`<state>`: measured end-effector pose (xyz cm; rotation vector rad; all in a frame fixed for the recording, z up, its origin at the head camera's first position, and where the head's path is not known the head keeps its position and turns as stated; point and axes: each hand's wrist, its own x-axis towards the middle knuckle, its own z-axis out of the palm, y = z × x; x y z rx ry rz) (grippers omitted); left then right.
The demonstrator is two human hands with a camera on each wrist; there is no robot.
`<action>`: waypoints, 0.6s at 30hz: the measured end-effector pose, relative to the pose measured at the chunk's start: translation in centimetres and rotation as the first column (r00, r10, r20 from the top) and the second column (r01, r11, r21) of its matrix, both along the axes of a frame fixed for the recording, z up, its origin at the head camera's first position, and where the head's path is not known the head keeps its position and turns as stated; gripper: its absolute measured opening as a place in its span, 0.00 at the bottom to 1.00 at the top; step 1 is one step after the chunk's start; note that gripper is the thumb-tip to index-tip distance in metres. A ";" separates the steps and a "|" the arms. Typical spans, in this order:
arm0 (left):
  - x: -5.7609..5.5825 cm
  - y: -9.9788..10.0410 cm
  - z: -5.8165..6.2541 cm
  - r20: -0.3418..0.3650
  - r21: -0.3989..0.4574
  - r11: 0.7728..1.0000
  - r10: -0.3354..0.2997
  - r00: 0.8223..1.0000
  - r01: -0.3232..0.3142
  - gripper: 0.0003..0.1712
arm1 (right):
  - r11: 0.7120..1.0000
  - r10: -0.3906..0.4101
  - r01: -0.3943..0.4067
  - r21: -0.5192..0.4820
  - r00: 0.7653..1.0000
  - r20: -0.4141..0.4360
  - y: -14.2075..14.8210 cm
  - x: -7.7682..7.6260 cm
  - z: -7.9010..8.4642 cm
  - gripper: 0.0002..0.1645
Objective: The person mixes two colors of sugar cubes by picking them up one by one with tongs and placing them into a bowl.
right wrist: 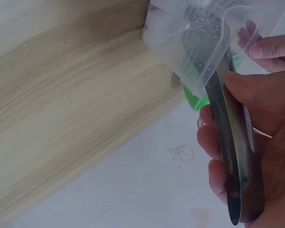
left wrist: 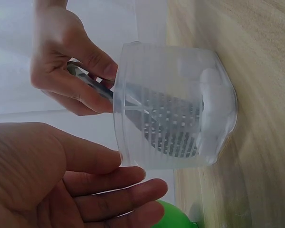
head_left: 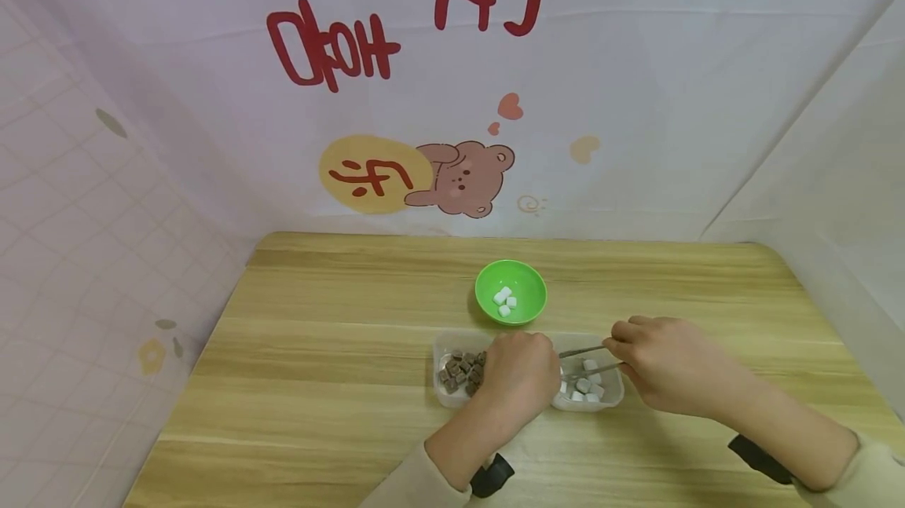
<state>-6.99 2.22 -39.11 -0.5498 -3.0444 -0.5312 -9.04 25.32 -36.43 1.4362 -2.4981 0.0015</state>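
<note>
My right hand (head_left: 672,363) grips metal tongs (right wrist: 235,142) around their arms. The tongs' perforated ends (left wrist: 164,126) reach down inside a clear plastic box (left wrist: 133,61), close over the white cubes (head_left: 583,392) at its bottom. At the box's rim, my left hand (left wrist: 33,175) pinches the wall between thumb and forefinger, its other fingers fairly straight. In the head view the left hand (head_left: 522,374) covers the middle of the row of boxes. Brown cubes (head_left: 459,373) lie in the clear left-hand box (head_left: 437,359).
Behind the boxes stands a green bowl (head_left: 533,296) with several white cubes (head_left: 503,297) in it. The wood-grain table (head_left: 318,367) meets a printed white cloth wall (head_left: 636,202) at the back, with more cloth (head_left: 71,257) along the sides.
</note>
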 end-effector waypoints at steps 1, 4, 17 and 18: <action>0.0 0.0 0.0 0.003 -0.001 1.000 0.002 1.000 -0.002 0.25 | 1.000 0.007 -0.007 0.001 1.000 0.004 -0.2 0.0 0.0 0.06; 0.0 -0.1 0.0 0.005 -0.010 1.000 0.003 1.000 -0.002 0.26 | 1.000 0.024 -0.024 -0.005 1.000 0.001 -0.5 -0.1 -0.2 0.06; 0.0 -0.1 -0.2 -0.007 0.013 1.000 -0.001 1.000 0.002 0.27 | 0.996 0.021 -0.020 -0.092 1.000 0.015 1.1 0.1 -0.5 0.14; 0.0 -0.1 -0.2 -0.002 0.016 1.000 0.001 1.000 -0.001 0.27 | 0.995 0.011 -0.010 -0.104 1.000 0.013 1.3 0.2 -0.6 0.08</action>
